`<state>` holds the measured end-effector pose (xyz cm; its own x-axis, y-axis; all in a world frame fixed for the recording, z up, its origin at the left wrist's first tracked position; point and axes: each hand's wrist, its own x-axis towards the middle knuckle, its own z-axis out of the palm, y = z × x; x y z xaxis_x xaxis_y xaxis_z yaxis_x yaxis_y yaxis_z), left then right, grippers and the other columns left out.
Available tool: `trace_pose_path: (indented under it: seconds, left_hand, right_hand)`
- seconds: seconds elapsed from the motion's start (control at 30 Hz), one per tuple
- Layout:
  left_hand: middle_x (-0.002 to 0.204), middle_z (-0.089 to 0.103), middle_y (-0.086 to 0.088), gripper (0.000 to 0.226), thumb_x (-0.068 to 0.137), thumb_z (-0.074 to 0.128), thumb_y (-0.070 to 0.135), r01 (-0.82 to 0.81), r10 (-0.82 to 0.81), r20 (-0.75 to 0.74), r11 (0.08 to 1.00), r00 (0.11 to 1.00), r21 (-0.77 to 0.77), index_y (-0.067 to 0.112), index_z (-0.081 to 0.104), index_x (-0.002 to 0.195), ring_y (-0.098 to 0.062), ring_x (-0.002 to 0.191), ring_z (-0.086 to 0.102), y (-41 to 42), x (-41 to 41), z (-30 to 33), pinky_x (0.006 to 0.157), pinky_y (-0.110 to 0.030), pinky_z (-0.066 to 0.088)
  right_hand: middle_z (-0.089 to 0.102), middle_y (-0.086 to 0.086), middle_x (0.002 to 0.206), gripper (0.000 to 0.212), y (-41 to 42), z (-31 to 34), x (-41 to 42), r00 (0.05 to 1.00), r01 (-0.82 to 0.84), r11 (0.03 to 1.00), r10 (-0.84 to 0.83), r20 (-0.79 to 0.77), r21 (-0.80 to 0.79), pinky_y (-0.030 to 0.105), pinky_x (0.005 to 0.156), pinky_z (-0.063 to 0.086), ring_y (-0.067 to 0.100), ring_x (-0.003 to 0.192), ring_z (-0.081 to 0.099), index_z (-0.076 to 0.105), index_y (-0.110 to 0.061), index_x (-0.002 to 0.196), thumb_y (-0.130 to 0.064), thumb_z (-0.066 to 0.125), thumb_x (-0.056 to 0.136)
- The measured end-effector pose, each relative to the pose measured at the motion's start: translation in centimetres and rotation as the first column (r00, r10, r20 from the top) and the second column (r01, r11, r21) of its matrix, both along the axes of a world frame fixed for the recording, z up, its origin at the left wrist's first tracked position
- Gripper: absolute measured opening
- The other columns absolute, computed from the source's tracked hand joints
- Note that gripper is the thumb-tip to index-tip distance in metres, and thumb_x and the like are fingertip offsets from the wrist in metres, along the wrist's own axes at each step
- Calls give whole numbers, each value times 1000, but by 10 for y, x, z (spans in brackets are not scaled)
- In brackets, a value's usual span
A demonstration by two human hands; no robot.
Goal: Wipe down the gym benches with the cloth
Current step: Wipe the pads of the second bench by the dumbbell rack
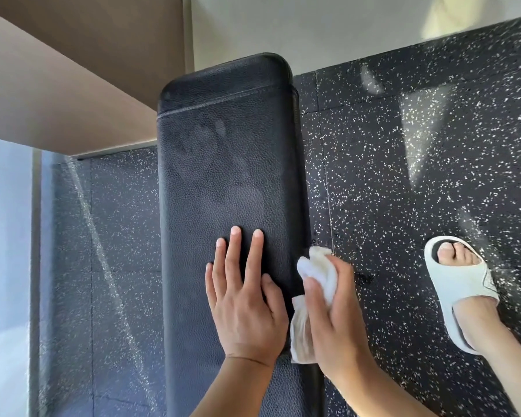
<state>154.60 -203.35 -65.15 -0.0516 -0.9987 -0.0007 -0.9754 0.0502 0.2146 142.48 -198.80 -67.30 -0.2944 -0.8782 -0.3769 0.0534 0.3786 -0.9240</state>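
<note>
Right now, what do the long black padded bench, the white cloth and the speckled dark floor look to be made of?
The long black padded bench looks like leather or vinyl over padding: pebbled grain, a stitched seam, a dull sheen. The white cloth, held by the right hand, seems soft woven or paper towel; it bunches and creases. The speckled dark floor looks like rubber gym tile: matte black with white flecks and visible joints.

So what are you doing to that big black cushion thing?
A person is cleaning a padded black gym bench. The left hand lies flat on top of the pad, fingers straight. The right hand grips a bunched white cloth and presses it against the bench's right side edge. Faint smeary marks show on the pad farther up. A foot in a pale slide sandal stands on the speckled black floor to the right.
</note>
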Motion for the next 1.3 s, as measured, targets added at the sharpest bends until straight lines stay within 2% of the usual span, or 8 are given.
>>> trace_pose_path:
  seconds: [0.47, 0.67, 0.9, 1.0, 1.1, 1.17, 1.23, 1.3]
  left_hand:
    - [173, 27, 2, 70, 93, 42, 29, -13, 10, 51, 998, 999, 54, 34, 35, 162, -27, 160, 24, -1, 1, 0, 126, -54, 24]
    - [173, 29, 1, 66, 96, 41, 29, -15, 14, 31, 998, 999, 59, 32, 39, 162, -27, 161, 24, -3, 0, 3, 124, -58, 26]
    - [173, 28, 5, 67, 96, 40, 29, -22, 23, -17, 999, 1000, 43, 35, 38, 162, -24, 161, 21, -4, 0, 2, 128, -52, 21]
    - [173, 28, 5, 65, 98, 38, 30, -17, 18, -26, 999, 999, 45, 34, 38, 162, -24, 162, 20, -2, 2, 1, 129, -51, 19]
    - [173, 28, 1, 64, 99, 33, 31, 10, -6, -65, 998, 998, 64, 30, 38, 162, -28, 161, 19, -2, 3, 3, 129, -54, 18]
    - [172, 31, -1, 62, 99, 35, 27, 51, -44, -98, 996, 994, 71, 24, 41, 160, -31, 160, 21, 11, 7, 5, 128, -58, 22]
    - [172, 31, -2, 61, 100, 37, 23, 113, -105, -86, 990, 991, 86, 22, 42, 160, -31, 160, 22, 46, 15, 9, 127, -59, 24]
    - [174, 26, 2, 60, 103, 36, 24, 141, -137, -49, 985, 989, 99, 25, 38, 162, -27, 162, 19, 89, 28, 11, 127, -57, 23]
  right_hand:
    - [62, -1, 130, 27, -171, -14, -33, 992, 107, 989, -114, -60, -103, 35, 98, 53, 12, 112, 63, 50, -21, 135, -28, 52, 108]
    - [58, -8, 142, 31, -127, -9, -30, 999, 24, 995, -26, -23, -92, 47, 108, 51, 20, 129, 60, 49, -32, 140, -30, 50, 110]
    - [55, -21, 139, 31, -45, 4, -9, 995, 41, 994, -50, -88, -105, 26, 112, 40, 6, 133, 53, 54, -33, 138, -19, 53, 111]
    - [53, -30, 137, 32, -8, 4, 9, 992, 80, 990, -91, -93, -118, 32, 114, 41, 8, 133, 54, 50, -40, 137, -21, 50, 110]
    - [55, -16, 142, 35, 32, 5, 20, 992, 90, 981, -104, -73, -174, 39, 113, 46, 15, 134, 58, 52, -25, 141, -10, 50, 110]
    - [56, -6, 142, 37, 58, 7, 24, 996, 92, 984, -94, -5, -153, 27, 110, 47, 6, 134, 58, 51, -14, 143, -1, 50, 109]
    - [55, -8, 141, 37, 86, 9, 30, 996, 90, 989, -92, -9, -115, 16, 107, 44, -1, 133, 56, 51, -17, 143, -4, 52, 108]
    - [55, -14, 141, 35, 110, 4, 34, 994, 81, 993, -87, -73, -86, 28, 112, 45, 7, 133, 56, 51, -28, 142, -19, 52, 108]
